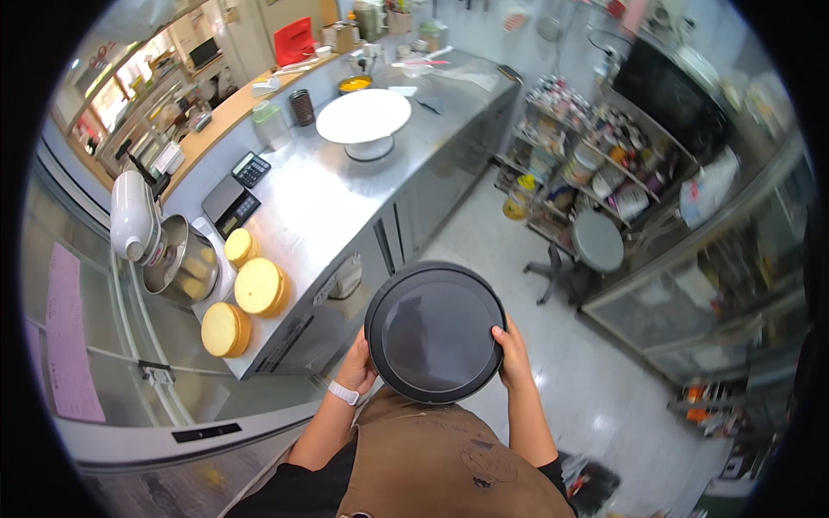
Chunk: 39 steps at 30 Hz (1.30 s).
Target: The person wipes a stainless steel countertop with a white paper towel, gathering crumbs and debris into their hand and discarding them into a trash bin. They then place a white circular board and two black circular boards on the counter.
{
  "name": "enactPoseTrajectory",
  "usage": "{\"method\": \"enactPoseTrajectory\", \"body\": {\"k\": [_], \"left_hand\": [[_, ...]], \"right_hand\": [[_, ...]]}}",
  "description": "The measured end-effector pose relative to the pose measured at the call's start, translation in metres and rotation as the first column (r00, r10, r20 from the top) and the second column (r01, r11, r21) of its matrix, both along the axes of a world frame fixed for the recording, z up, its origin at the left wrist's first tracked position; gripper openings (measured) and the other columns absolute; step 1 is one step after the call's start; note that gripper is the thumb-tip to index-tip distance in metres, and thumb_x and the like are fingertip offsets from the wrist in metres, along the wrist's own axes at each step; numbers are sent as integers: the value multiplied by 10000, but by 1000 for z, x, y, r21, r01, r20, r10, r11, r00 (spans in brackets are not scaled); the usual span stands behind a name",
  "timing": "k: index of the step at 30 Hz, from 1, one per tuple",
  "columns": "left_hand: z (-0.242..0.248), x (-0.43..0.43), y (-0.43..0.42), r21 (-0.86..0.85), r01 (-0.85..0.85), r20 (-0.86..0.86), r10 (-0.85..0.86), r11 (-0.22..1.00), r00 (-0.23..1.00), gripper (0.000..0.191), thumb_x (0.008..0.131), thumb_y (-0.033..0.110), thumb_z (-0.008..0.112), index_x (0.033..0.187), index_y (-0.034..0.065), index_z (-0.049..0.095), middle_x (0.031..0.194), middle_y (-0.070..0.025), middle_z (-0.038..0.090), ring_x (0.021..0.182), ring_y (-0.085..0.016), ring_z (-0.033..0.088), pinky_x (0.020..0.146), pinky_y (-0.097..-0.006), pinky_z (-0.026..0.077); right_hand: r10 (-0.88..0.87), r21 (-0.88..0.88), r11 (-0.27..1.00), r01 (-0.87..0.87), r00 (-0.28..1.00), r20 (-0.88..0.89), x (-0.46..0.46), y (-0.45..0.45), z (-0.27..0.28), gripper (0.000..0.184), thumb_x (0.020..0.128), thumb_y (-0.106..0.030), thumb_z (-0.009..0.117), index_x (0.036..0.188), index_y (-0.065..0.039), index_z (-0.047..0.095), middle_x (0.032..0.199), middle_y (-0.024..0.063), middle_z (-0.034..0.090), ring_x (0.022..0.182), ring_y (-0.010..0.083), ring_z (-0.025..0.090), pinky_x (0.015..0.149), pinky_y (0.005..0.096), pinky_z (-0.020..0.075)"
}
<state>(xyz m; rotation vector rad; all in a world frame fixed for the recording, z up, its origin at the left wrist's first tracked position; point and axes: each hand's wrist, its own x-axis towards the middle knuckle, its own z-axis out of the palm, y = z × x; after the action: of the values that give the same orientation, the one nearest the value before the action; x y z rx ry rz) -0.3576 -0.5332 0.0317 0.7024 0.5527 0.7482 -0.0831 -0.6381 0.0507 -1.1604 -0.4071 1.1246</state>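
A round dark-grey disc with a raised rim, perhaps a turntable or pan [435, 333], is held flat in front of my apron. My left hand [357, 364] grips its left edge, with a white band on the wrist. At its right edge, my right hand [511, 353] has the thumb over the rim. Beyond it, a white cake turntable [364, 116] stands on the steel counter [324, 188]. Round yellow sponge cakes [259, 287] sit at the counter's near left end, beside a stand mixer with a steel bowl [181, 259].
A digital scale [231, 206] and a calculator [251, 169] lie by the counter's back ledge. At the right stand a crowded shelf rack [586, 146], a grey round stool [597, 241] and a glass-fronted cabinet [706, 298]. A black bin or tray [596, 485] is low at right.
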Motion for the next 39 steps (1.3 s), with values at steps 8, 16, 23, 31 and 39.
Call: {"method": "enactPoseTrajectory", "body": {"k": [8,16,23,31,39], "left_hand": [[-6,51,150,-206,-179,36,191,962,981,630,969,549,409,1344,51,494,1306,-86,572,1187,-213,540,1025,-378,434],[-10,27,243,-221,-650,32,672,727,740,605,1006,525,346,1397,71,433,1365,-84,529,1226,-230,516,1037,-376,416],[-34,21,286,-215,-919,-105,927,332,359,578,1015,517,334,1384,88,449,1349,-69,535,1224,-218,508,1034,-363,406],[-53,12,317,-163,-981,-237,969,-106,-65,510,1014,342,434,1457,110,331,1350,-72,517,1194,-211,540,987,-357,470],[-41,12,309,194,-972,-465,859,-136,-213,482,1027,269,402,1462,73,338,1424,-111,442,1311,-252,424,1086,-334,331]], "right_hand": [[27,-54,999,-11,954,300,51,202,22,485,970,-276,539,1359,10,486,1363,165,505,1219,232,505,1036,323,375],[319,-27,910,-415,654,686,19,399,25,387,971,-267,545,1281,-51,465,1172,218,616,1042,276,632,884,353,483],[482,-225,669,-709,184,856,-46,540,-14,396,964,-196,497,1304,3,541,1304,210,563,1204,331,546,998,354,433],[315,-166,402,-901,-34,949,-96,615,-9,387,924,-131,555,1301,-41,559,1129,190,554,991,364,557,870,406,466],[654,-232,299,-925,21,756,-116,639,16,385,923,-111,557,1307,-87,570,1168,180,515,944,268,589,794,345,500]]}}
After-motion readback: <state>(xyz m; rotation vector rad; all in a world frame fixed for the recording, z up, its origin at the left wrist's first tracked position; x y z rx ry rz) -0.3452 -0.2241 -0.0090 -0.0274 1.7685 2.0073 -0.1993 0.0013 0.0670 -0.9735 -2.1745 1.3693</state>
